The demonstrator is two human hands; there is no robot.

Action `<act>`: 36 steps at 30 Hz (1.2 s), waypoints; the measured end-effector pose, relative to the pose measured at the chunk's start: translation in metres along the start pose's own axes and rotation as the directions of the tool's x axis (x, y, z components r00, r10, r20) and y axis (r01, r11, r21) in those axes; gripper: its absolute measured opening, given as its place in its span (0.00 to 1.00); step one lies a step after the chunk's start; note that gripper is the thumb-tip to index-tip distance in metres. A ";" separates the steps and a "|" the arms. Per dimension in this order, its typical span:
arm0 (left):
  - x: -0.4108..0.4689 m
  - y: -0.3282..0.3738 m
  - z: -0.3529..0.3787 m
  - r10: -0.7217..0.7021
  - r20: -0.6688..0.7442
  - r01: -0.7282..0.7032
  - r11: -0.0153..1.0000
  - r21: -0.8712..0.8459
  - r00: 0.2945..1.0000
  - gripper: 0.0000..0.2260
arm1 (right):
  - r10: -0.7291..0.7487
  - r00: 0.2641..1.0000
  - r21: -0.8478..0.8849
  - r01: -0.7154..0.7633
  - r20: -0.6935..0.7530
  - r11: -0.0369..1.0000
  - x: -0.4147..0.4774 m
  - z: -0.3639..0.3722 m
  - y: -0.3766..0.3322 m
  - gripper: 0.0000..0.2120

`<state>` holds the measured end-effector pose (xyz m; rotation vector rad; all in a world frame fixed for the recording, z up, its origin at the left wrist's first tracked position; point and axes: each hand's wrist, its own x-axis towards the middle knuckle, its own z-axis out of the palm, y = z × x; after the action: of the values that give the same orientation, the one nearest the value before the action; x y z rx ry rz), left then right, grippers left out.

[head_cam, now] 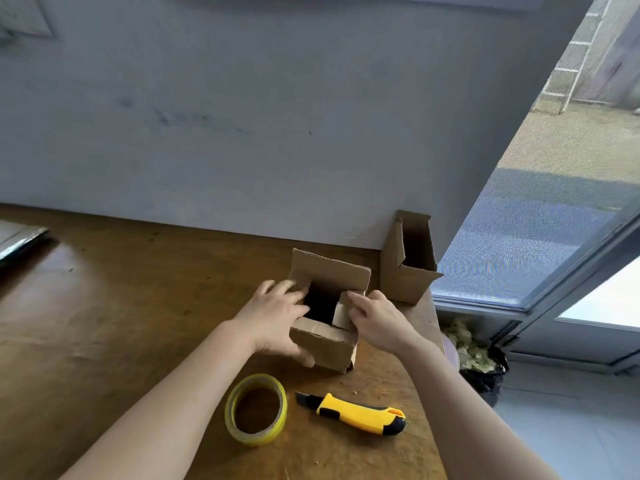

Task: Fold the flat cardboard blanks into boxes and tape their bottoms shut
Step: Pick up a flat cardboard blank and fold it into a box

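A small brown cardboard box (pixel 325 344) stands on the wooden table (pixel 121 306) with its flaps up and its dark inside showing. My left hand (pixel 277 317) grips its left side, thumb on the near wall and fingers over the left flap. My right hand (pixel 377 320) pinches the small right flap and bends it inward. A second folded box (pixel 405 271) stands behind, against the wall, open end facing up. A roll of yellow tape (pixel 256 408) and a yellow and black utility knife (pixel 353 412) lie on the table in front of the box.
The table's right edge runs just past the knife and the second box. Below it sits a black bag of pale scraps (pixel 481 362) on the floor beside a glass door (pixel 554 237). A grey flat object (pixel 17 240) lies at the far left.
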<state>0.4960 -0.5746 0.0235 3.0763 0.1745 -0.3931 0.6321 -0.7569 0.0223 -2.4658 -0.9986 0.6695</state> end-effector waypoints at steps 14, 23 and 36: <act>0.003 -0.006 -0.014 -0.228 -0.317 0.054 0.879 -0.474 0.921 0.26 | 0.195 0.920 0.429 -0.033 -0.339 0.903 0.000 0.009 -0.004 0.16; 0.015 -0.011 -0.012 -0.348 -0.251 0.157 0.812 -0.563 0.903 0.47 | 0.156 0.930 0.259 -0.069 -0.333 0.963 -0.004 0.015 -0.008 0.41; 0.007 -0.010 0.016 -0.337 -0.377 0.040 0.789 -0.613 0.863 0.22 | -0.157 0.898 -0.231 0.065 -0.411 0.971 -0.003 0.027 -0.014 0.14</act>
<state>0.4972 -0.5642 0.0064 2.4615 0.5238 0.3676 0.6073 -0.7453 0.0086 -2.5467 -1.0630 -0.0279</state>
